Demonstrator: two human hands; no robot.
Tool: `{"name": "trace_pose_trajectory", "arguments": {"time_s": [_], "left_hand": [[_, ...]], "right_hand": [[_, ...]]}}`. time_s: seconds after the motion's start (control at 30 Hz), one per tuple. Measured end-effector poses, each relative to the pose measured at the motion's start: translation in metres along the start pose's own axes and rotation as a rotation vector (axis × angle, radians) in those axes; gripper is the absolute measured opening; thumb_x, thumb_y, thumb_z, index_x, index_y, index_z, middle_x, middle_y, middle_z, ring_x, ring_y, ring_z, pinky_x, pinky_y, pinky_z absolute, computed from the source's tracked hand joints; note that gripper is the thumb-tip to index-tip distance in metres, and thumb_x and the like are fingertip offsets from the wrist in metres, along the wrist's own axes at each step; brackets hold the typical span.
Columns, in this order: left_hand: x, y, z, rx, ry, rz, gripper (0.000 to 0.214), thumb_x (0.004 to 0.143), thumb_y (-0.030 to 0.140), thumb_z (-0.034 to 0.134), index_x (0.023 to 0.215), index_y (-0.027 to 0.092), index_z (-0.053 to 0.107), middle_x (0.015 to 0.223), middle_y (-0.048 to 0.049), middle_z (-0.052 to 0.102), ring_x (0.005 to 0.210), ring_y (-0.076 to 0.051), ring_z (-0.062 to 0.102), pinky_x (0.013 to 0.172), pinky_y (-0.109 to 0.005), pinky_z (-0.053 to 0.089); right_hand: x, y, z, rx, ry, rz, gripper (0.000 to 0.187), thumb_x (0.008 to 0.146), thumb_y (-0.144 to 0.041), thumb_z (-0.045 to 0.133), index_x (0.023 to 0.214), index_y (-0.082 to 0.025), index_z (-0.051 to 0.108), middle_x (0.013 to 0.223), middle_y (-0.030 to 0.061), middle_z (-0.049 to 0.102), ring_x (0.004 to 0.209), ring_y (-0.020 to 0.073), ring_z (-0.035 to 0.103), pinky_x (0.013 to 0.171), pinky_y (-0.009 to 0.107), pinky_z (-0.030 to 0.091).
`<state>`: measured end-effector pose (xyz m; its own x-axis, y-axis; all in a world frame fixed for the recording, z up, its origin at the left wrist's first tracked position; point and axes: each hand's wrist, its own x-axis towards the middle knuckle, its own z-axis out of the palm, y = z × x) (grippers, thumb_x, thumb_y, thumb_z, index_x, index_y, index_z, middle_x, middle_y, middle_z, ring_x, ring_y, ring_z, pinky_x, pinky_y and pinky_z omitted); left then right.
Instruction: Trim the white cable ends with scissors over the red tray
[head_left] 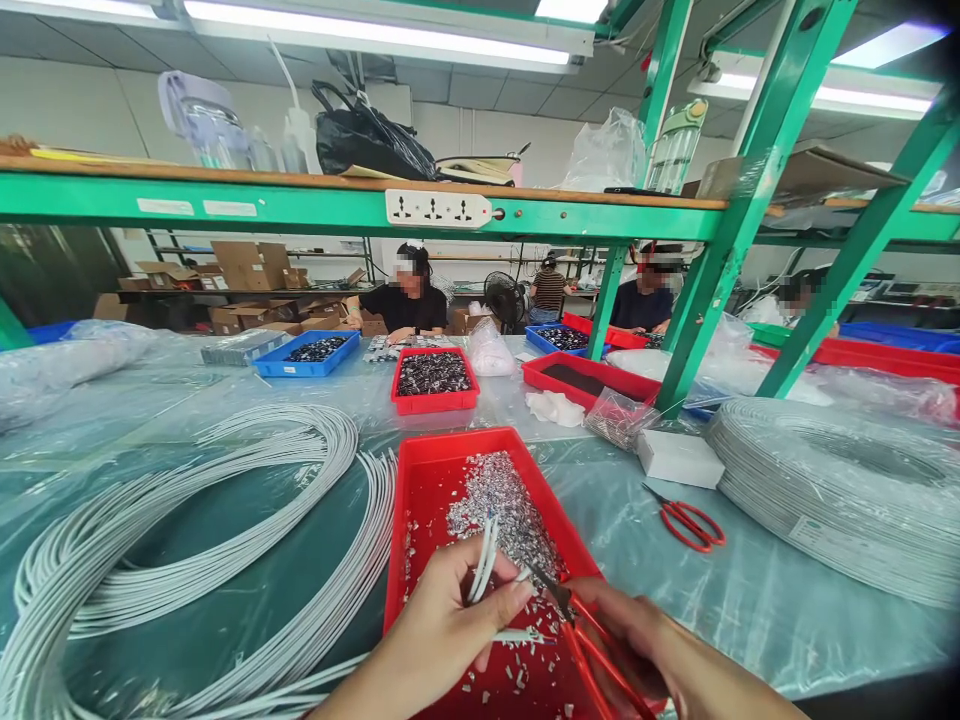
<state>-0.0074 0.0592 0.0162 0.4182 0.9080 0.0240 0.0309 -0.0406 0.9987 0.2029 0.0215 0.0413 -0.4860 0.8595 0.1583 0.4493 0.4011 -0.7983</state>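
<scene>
My left hand (442,625) pinches a few thin white wires (484,560) that stick up over a red tray (427,480). My right hand (660,650) grips red-handled scissors (581,625), whose blades point at the wire ends near my left thumb. The tray holds a heap of small silvery cut pieces (506,510). A large loose coil of white wire (187,540) lies on the plastic-covered table to the left of the tray.
A second pair of red scissors (686,522) and a white box (679,458) lie right of the tray, beside a tight white wire coil (840,480). Red and blue trays (435,380) sit farther back. Other people sit across the table. Green shelf posts (720,230) rise at right.
</scene>
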Motion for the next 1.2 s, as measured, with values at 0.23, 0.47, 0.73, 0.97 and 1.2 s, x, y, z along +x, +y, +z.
{"name": "trace_pose_trajectory", "arguments": {"time_s": [0.23,0.47,0.73,0.97,1.2], "left_hand": [[0.005,0.008,0.003,-0.024,0.083,-0.063,0.033,0.068,0.043,0.067,0.07,0.014,0.052,0.051,0.0075,0.043,0.04,-0.004,0.04,0.038,-0.014,0.035],[0.01,0.002,-0.004,-0.273,-0.118,-0.159,0.039,0.069,0.05,0.063,0.067,0.012,0.052,0.053,0.0008,0.056,0.033,-0.006,0.051,0.028,-0.012,0.023],[0.013,0.004,-0.008,-0.329,-0.084,-0.175,0.032,0.075,0.043,0.058,0.069,0.013,0.052,0.049,0.0054,0.05,0.024,0.001,0.031,0.027,-0.013,0.013],[0.011,0.007,-0.002,-0.098,-0.026,-0.116,0.045,0.067,0.057,0.06,0.073,0.013,0.051,0.053,0.0059,0.047,0.029,0.0,0.035,0.03,-0.013,0.017],[0.013,0.006,-0.004,-0.108,-0.023,-0.079,0.046,0.066,0.059,0.06,0.068,0.014,0.051,0.051,0.0059,0.045,0.03,-0.001,0.034,0.03,-0.014,0.02]], "right_hand": [[-0.001,0.007,-0.008,-0.227,0.019,-0.105,0.046,0.079,-0.022,0.056,0.125,-0.024,0.05,0.107,0.0126,0.065,0.09,0.0261,0.065,0.072,0.029,0.056],[0.0,0.015,-0.013,-0.232,-0.057,-0.093,0.046,0.081,-0.021,0.05,0.128,-0.021,0.047,0.11,0.0131,0.063,0.095,0.0256,0.062,0.078,0.031,0.053],[0.022,0.029,0.0,0.23,0.077,0.075,0.034,0.077,-0.032,0.06,0.108,-0.018,0.058,0.098,0.0103,0.064,0.083,0.0204,0.061,0.073,0.031,0.051],[0.062,0.014,0.031,0.737,0.191,0.066,0.028,0.063,-0.034,0.076,0.058,-0.014,0.057,0.038,-0.0097,0.038,0.034,0.0023,0.024,0.034,0.017,0.018],[0.067,0.018,0.045,1.406,-0.007,0.21,0.029,0.074,-0.035,0.068,0.06,-0.018,0.05,0.034,-0.0137,0.029,0.03,0.0016,0.013,0.037,0.018,0.018]]}}
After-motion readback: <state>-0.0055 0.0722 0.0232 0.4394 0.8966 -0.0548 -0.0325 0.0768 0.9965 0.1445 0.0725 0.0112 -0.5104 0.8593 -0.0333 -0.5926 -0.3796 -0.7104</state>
